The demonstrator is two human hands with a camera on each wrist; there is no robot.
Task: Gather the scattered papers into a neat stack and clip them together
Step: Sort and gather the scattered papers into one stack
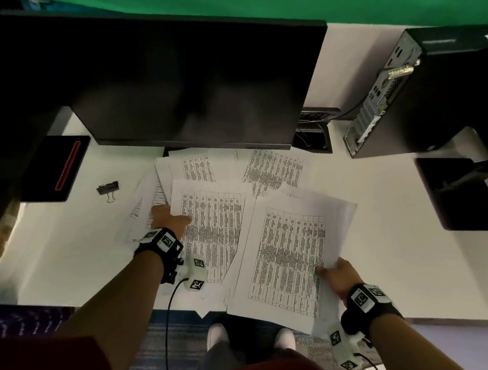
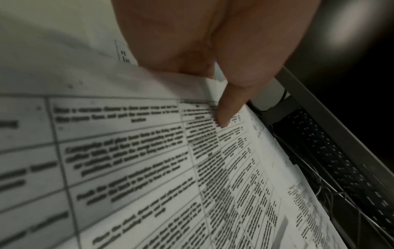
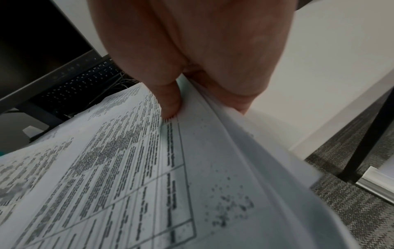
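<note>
Nearest, at five o'clock in the head view, the right hand [image 1: 338,276] pinches a small bundle of sheets [image 1: 290,256] by its near right corner; the wrist view shows the thumb on top and the fingers [image 3: 238,94] beneath, several edges fanned between them, so this bundle appears to serve as the growing stack, held clear of the counter [image 1: 399,225] with its near end overhanging the edge. At nine o'clock from it, the left hand [image 1: 167,219] grips the left edge of a printed sheet [image 1: 210,221], thumb [image 2: 226,107] pressed onto the print and fingers tucked under, likely to lift it across to the bundle. Beyond, toward twelve o'clock, loose papers [image 1: 271,168] lie overlapped below the monitor [image 1: 192,91]. The binder clip [image 1: 108,189] rests untouched at ten o'clock, well apart, left for last.
</note>
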